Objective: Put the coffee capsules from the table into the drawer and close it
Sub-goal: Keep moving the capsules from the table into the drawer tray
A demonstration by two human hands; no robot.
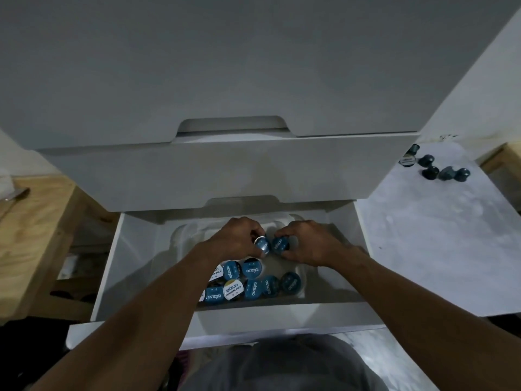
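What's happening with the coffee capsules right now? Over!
Over the open drawer, left hand grips one blue capsule, right hand grips a second capsule. In the tray, stored capsules. On the table, several loose capsules. Nothing blocking.

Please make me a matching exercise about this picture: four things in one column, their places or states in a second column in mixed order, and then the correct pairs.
1 drawer
2 left hand
3 loose capsules
4 tray capsules

A lids up, in the tray
B pulled open
C on the table, at the right
D pinches one capsule

Pairs: 1-B, 2-D, 3-C, 4-A
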